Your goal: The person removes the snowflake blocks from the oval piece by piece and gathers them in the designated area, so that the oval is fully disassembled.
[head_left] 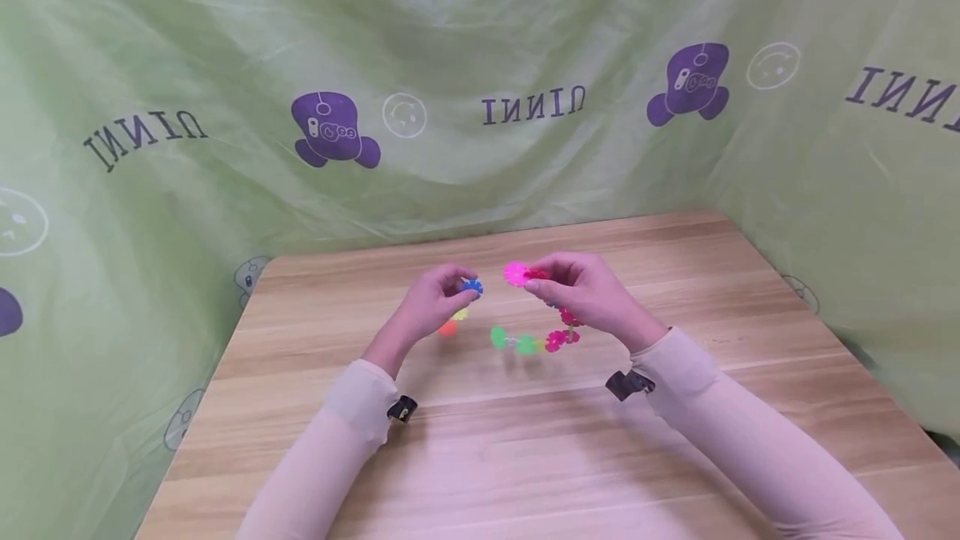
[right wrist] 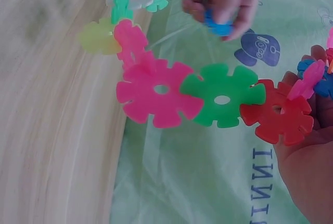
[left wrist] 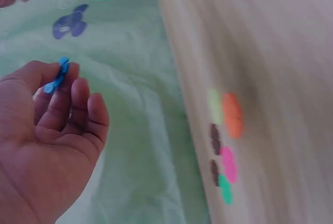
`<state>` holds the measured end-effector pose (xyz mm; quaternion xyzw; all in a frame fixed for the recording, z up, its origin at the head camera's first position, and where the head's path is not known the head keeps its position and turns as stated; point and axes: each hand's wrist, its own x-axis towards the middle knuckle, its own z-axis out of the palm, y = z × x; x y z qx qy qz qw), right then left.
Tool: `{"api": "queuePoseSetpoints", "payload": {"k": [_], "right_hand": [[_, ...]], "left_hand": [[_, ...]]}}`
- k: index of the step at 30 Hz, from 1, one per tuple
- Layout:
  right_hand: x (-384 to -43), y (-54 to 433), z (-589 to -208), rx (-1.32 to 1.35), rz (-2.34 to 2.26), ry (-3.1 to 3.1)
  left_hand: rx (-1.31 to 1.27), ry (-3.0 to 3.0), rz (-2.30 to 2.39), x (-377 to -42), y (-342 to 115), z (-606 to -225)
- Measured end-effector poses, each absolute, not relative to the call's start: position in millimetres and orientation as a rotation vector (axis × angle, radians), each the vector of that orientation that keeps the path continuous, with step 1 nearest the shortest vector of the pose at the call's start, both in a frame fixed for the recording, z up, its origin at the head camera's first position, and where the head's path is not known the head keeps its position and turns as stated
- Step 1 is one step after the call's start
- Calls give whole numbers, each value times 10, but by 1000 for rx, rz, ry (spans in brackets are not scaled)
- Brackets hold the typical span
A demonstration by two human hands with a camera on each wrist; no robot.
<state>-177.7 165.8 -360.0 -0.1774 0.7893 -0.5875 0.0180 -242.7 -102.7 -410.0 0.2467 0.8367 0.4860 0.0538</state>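
My left hand [head_left: 433, 304] pinches a small blue notched plastic disc [head_left: 472, 287] between thumb and fingertips; the left wrist view shows the blue disc [left wrist: 59, 75] nearly edge-on. To its right, my right hand [head_left: 588, 292] holds one end of a chain of interlocking snowflake discs, with a bright pink disc [head_left: 515, 274] pointing toward the left hand. From the right hand the chain hangs down and curves left, through a red disc [right wrist: 276, 114], a green disc [right wrist: 213, 104] and a pink disc [right wrist: 151, 101]. A gap separates the blue disc from the chain.
Loose discs lie on the wooden table [head_left: 510, 457] below the left hand, among them an orange disc [left wrist: 232, 115], a pink disc [left wrist: 229, 164] and a green disc [left wrist: 225, 189]. A green printed curtain [head_left: 450, 40] stands behind the table.
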Motion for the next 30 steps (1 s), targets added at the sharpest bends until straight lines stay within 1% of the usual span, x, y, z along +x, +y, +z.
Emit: {"api": "queuePoseSetpoints", "payload": {"k": [9, 15, 20, 24, 27, 30], "right_hand": [[-1787, 1669, -3616, -587, -1838, 2445], [-1791, 1688, -3628, -599, -1853, 2433], [-1784, 1702, -3624, -608, -1849, 2433], [-1782, 1709, -3619, -621, -1835, 2438], [-1781, 1714, -3628, -630, -1823, 2436], [-1780, 1717, -3636, -629, -1814, 2439]], "left_hand": [[666, 2586, 1039, -2588, -1096, -4424], [755, 2634, 858, -2642, -1130, -4528], [794, 2675, 800, -2639, -1153, -4547], [737, 2702, 810, -2615, -1163, -4538], [714, 2709, 846, -2581, -1160, -4476], [783, 2708, 912, -2526, -1140, -4355]]}}
